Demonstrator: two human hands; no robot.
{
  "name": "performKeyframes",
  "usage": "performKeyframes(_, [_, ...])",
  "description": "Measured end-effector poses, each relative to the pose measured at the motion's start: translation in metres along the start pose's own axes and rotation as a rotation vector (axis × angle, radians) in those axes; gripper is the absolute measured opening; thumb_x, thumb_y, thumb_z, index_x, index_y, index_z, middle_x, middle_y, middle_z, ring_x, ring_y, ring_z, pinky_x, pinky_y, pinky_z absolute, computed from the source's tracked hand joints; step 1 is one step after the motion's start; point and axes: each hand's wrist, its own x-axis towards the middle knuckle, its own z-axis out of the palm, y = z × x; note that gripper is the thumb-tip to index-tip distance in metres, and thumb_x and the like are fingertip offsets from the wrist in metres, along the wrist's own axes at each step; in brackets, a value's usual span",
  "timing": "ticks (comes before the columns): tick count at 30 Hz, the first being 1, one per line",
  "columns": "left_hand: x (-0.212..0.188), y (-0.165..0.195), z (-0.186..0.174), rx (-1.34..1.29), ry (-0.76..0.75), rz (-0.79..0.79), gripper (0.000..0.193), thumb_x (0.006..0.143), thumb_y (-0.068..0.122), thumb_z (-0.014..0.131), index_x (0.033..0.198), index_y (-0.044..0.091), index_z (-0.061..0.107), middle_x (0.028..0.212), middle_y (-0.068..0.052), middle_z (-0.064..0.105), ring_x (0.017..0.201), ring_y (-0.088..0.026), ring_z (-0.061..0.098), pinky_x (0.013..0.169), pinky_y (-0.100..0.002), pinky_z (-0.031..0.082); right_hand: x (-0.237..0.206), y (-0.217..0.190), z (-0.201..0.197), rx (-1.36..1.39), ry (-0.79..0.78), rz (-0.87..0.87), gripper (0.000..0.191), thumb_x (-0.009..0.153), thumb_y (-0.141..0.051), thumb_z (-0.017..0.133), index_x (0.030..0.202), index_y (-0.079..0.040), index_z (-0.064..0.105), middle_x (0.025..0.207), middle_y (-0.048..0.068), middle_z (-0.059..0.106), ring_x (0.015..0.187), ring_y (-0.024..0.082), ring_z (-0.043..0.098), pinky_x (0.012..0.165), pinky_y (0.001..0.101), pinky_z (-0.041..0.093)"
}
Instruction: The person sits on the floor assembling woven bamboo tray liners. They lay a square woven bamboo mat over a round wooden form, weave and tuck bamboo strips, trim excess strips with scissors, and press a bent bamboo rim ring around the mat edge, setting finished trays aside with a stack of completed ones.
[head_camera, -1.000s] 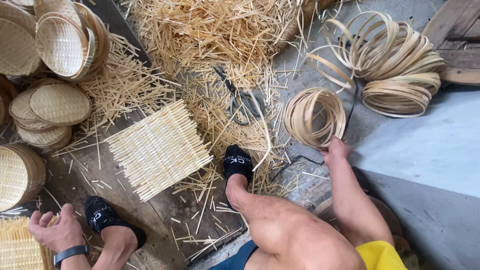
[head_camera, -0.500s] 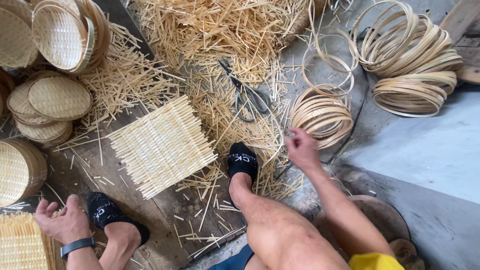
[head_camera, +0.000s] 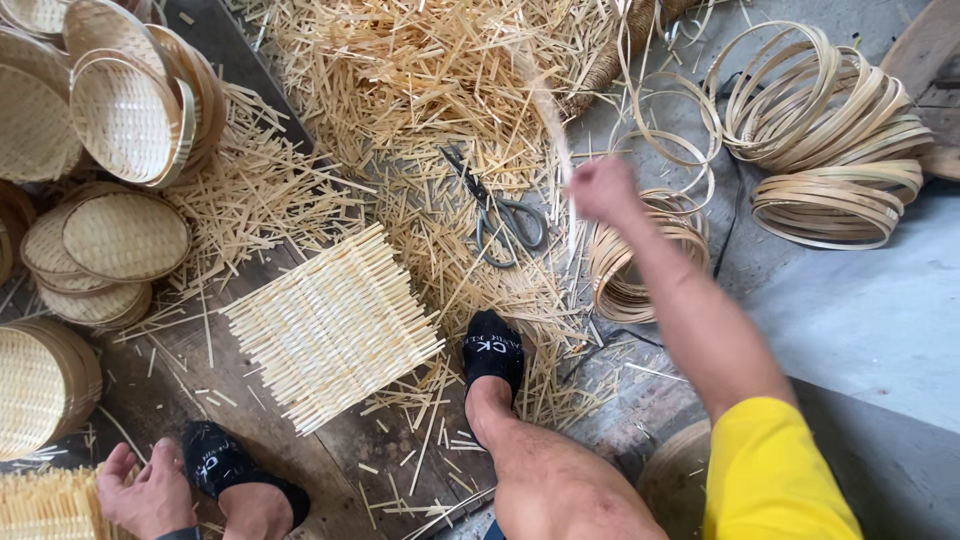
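My right hand (head_camera: 603, 187) is raised over the floor, closed around a thin pale bamboo strip (head_camera: 548, 105) that is blurred by motion. Just below it stands a small stack of bamboo hoops (head_camera: 625, 275), and grey scissors (head_camera: 505, 215) lie to its left on scattered splints. Down at the bottom left, my left hand (head_camera: 150, 495) rests low with fingers apart and nothing in it, beside my left foot in a black sock (head_camera: 225, 465). A square woven bamboo mat (head_camera: 330, 325) lies between my feet.
A big heap of bamboo splints (head_camera: 420, 70) covers the top middle. Round woven baskets (head_camera: 125, 115) and flat woven discs (head_camera: 115, 240) are stacked at left. Larger loose hoops (head_camera: 830, 130) pile up at top right. Another woven mat (head_camera: 45, 505) sits in the bottom left corner.
My right hand has risen from the floor near the hoop stack and moved up and left, now gripping a blurred strip. My left hand has stayed near my left foot.
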Motion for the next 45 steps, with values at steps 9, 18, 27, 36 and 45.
performKeyframes(9, [-0.008, -0.009, 0.009, 0.189, -0.046, 0.139, 0.044, 0.098, -0.002, 0.083, 0.132, -0.009, 0.055, 0.138, -0.023, 0.051, 0.101, -0.022, 0.070, 0.085, -0.029, 0.060, 0.054, 0.104, -0.049, -0.372, 0.360, -0.058, 0.072, 0.078, -0.033, 0.076, 0.137, -0.001, 0.050, 0.143, 0.023, 0.052, 0.137, 0.043, 0.036, 0.109, 0.0590, 0.026])
performKeyframes(18, [-0.002, 0.073, 0.022, -0.155, -0.047, 0.182, 0.043, 0.103, -0.001, 0.074, 0.139, -0.009, 0.053, 0.130, -0.017, 0.062, 0.104, -0.019, 0.071, 0.090, -0.029, 0.062, 0.002, 0.089, -0.071, -0.093, 0.608, -0.365, 0.007, 0.100, -0.010, 0.073, 0.104, -0.010, 0.078, 0.102, 0.012, 0.075, 0.094, 0.029, 0.067, 0.094, 0.0497, 0.051])
performKeyframes(27, [-0.085, 0.287, 0.158, -0.745, -0.915, -0.204, 0.054, 0.098, 0.047, 0.054, 0.143, 0.016, 0.056, 0.133, -0.007, 0.068, 0.121, -0.020, 0.068, 0.101, -0.039, 0.059, -0.170, -0.091, -0.083, 1.383, -0.827, -0.668, 0.013, 0.112, -0.014, 0.063, 0.116, -0.001, 0.066, 0.110, 0.014, 0.071, 0.105, 0.026, 0.071, 0.091, 0.0408, 0.061])
performKeyframes(36, [-0.098, 0.307, 0.093, -1.073, -0.847, -0.302, 0.027, 0.101, 0.013, 0.065, 0.122, -0.002, 0.071, 0.062, 0.003, 0.050, 0.050, -0.005, 0.038, 0.044, -0.022, 0.029, -0.247, -0.223, -0.104, 0.046, 0.298, -1.406, 0.059, 0.080, -0.022, 0.082, 0.130, 0.001, 0.061, 0.116, 0.019, 0.066, 0.105, 0.032, 0.066, 0.092, 0.0383, 0.056])
performKeyframes(45, [-0.078, 0.316, 0.057, -0.858, -1.029, -0.373, 0.073, 0.093, 0.065, 0.050, 0.108, -0.002, 0.075, 0.072, -0.001, 0.065, 0.058, -0.008, 0.053, 0.048, -0.027, 0.039, -0.275, -0.292, -0.044, 0.049, 0.121, -1.599, 0.018, 0.085, -0.010, 0.083, 0.101, -0.006, 0.076, 0.093, 0.007, 0.067, 0.083, 0.020, 0.068, 0.063, 0.0319, 0.057])
